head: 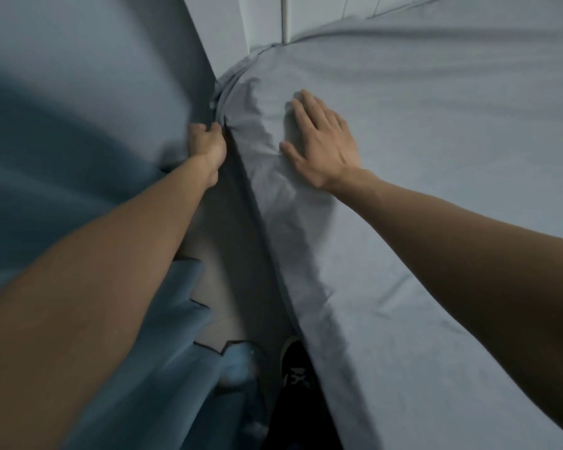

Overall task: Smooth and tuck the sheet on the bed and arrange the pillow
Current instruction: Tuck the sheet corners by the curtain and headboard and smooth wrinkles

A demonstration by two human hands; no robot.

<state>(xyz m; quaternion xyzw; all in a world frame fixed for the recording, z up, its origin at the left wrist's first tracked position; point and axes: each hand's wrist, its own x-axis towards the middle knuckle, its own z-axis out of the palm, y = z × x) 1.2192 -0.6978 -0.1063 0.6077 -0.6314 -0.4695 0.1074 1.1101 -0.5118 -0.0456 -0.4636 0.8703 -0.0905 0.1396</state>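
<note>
A grey-blue sheet (pixel 436 141) covers the bed, which fills the right half of the view. Along the bed's left edge the sheet is wrinkled and hangs down the side. My left hand (pixel 207 146) is down in the gap beside the bed, its fingers closed on the bunched edge of the sheet near the top corner. On top of the bed my right hand (pixel 319 141) lies flat with fingers spread, pressing the wrinkled sheet near that same edge. No pillow is in view.
A blue curtain (pixel 62 141) hangs close along the left, leaving a narrow gap to the bed. A pale padded headboard (pixel 322 14) stands at the top. My dark shoe (pixel 294 365) and jeans leg show on the floor below.
</note>
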